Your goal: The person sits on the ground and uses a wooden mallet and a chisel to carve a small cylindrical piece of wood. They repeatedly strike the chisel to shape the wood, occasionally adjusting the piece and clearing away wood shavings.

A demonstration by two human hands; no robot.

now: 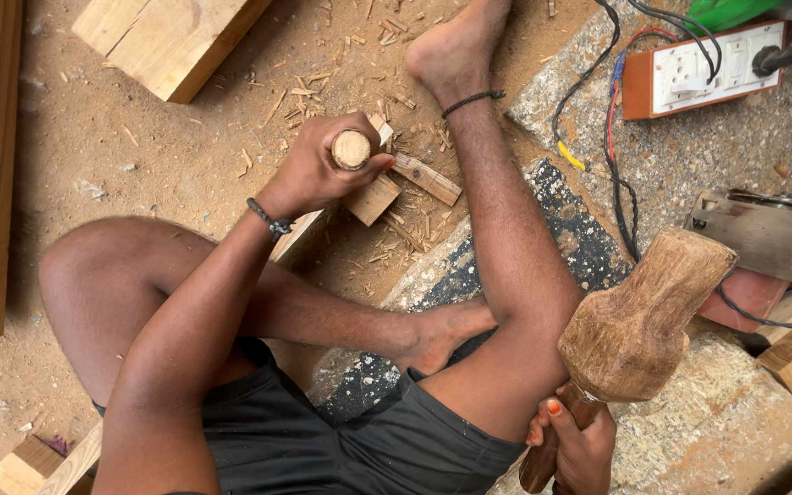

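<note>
Your left hand point(309, 174) wraps its fingers tight around one chisel handle point(352, 149), standing upright on the small wood block point(373, 197). Your right hand point(579, 449) clamps one wooden mallet point(639, 316) by its handle, well apart, to the lower right of the chisel, head raised. The left hand is nearer to the block.

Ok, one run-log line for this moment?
left hand: grips chisel handle on wood piece | right hand: holds raised wooden mallet | ground: wood chips
</note>
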